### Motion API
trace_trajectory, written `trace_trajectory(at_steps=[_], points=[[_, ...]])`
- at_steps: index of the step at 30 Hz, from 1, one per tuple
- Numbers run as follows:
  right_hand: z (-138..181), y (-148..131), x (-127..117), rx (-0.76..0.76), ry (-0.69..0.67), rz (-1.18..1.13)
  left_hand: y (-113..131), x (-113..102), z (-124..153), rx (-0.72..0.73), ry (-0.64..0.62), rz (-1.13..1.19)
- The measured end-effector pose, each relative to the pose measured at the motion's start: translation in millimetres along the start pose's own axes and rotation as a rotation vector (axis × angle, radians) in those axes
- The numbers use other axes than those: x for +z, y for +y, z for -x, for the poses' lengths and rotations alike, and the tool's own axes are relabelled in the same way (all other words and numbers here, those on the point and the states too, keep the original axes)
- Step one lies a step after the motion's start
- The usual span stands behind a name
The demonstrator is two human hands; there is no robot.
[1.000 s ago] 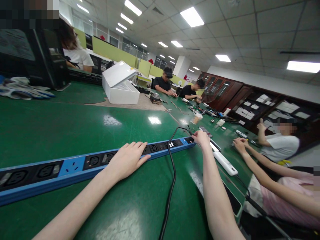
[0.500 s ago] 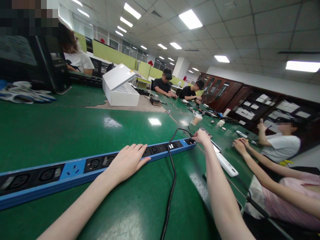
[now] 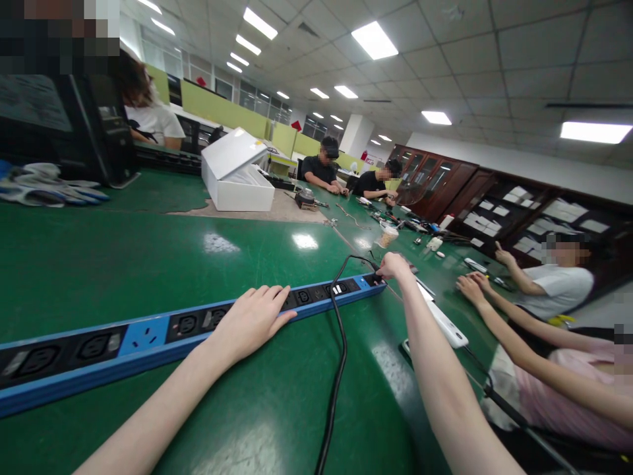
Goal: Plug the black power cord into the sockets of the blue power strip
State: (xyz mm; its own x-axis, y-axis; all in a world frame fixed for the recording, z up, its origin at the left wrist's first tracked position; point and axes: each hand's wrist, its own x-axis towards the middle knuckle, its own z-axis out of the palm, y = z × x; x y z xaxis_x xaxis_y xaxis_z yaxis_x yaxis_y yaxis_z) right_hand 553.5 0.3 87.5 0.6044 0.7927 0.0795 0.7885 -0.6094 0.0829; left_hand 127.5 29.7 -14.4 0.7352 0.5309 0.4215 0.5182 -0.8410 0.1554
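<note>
A long blue power strip [image 3: 146, 335] with black and blue sockets runs across the green table from the left edge to the middle. My left hand [image 3: 254, 320] lies over its middle, fingers along the far side and thumb along the near side, closed on it and covering some sockets. At the strip's right end, my right hand [image 3: 394, 265] is closed around a black plug [image 3: 378, 273], mostly hidden by the fingers. The plug touches the end socket; how deep it sits I cannot tell. Its black cable [image 3: 341, 356] arches over the strip and runs down toward me.
An open white box [image 3: 242, 188] stands beyond the strip, with work gloves [image 3: 47, 185] at far left. A white power strip [image 3: 448, 326] lies right of my right forearm. A co-worker's hands [image 3: 472, 288] rest farther right. A cup [image 3: 388, 236] and scattered tools stand farther back.
Both hands keep their places on the strip and the plug. The view has shifted slightly. At the right, a co-worker's raised hand has come down a little.
</note>
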Motion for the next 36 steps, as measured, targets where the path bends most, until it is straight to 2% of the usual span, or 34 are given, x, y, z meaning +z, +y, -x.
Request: trace_trajectory(at_steps=[10, 19, 36], points=[[9, -5, -10, -0.024, -0.027, 0.000, -1, 2, 1, 0.014, 0.015, -0.015], [0, 6, 2, -0.028, -0.048, 0.053, -1, 2, 1, 0.023, 0.022, -0.053], [-1, 9, 19, 0.028, 0.043, 0.092, 2, -1, 3, 0.019, 0.026, -0.053]])
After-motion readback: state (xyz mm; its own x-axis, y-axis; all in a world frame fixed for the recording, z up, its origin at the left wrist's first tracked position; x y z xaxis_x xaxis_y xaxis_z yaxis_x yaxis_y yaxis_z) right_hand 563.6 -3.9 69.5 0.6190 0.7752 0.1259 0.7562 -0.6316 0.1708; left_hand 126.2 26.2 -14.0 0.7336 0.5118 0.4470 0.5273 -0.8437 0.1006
